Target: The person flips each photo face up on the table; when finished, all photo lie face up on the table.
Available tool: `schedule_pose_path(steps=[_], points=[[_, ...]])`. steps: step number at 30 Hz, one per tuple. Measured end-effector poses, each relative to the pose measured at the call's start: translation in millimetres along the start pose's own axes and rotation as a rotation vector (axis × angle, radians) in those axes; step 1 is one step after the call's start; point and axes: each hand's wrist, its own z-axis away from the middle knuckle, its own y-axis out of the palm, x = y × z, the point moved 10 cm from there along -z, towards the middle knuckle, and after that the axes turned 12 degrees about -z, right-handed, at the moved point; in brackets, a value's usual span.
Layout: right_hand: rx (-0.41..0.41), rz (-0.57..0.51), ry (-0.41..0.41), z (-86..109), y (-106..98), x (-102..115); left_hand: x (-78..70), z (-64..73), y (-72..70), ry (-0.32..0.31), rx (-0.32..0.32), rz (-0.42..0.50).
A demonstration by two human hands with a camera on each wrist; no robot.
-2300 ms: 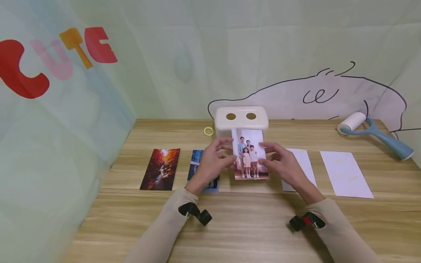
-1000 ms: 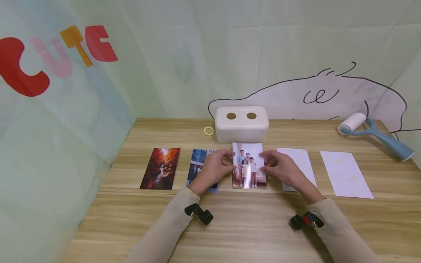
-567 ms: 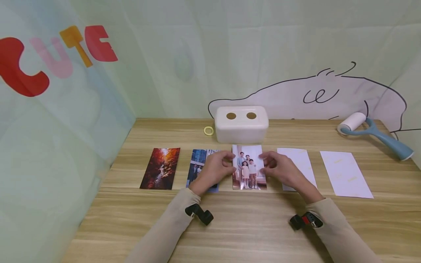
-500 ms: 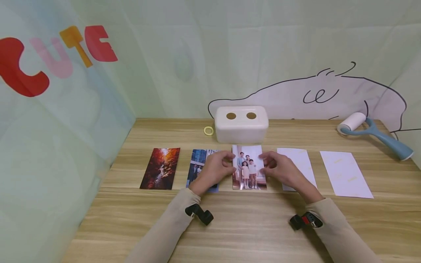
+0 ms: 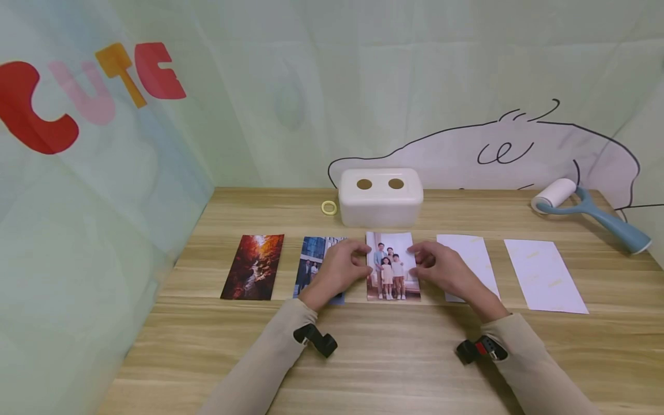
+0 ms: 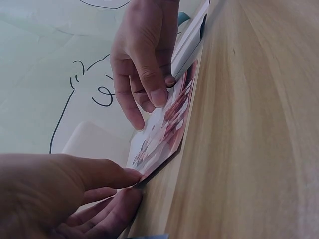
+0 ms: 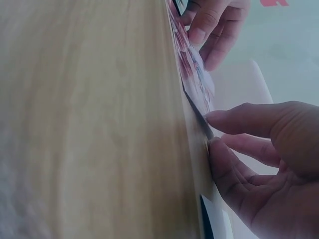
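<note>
A family photo lies on the wooden table between my two hands, its picture side up. My left hand holds its left edge with curled thumb and fingers. On the opposite edge, my right hand does the same. Both wrist views show the photo very low over the tabletop, with thumb and fingertips at its rim; its underside is hidden. Partly under my left hand is a bluish photo of people. A white card with faint yellow marks lies partly behind my right hand.
A cream box with two round holes stands just behind the family photo. Left of it lies a yellow ring. An autumn stream photo is at far left; another white card and a blue-handled lint roller are at right.
Both hands have lowered the family photo from a raised, tilted position before the box down to the table, nearer to me. In the last half second it has shifted only slightly.
</note>
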Motion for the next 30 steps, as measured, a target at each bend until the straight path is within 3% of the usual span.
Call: schedule_pose_path(steps=[17,22,30], points=[[0.005,0.027,0.012,-1.6,0,3,1.4,0.7,-0.8,-0.021,0.005,-0.023],[0.008,0.030,0.008,-1.2,-2,4,-2.3,1.9,-3.5,0.000,-0.011,-0.023],[-0.015,-0.008,0.002,2.9,-18,7,-14.1,3.7,-7.4,0.013,-0.020,0.083]])
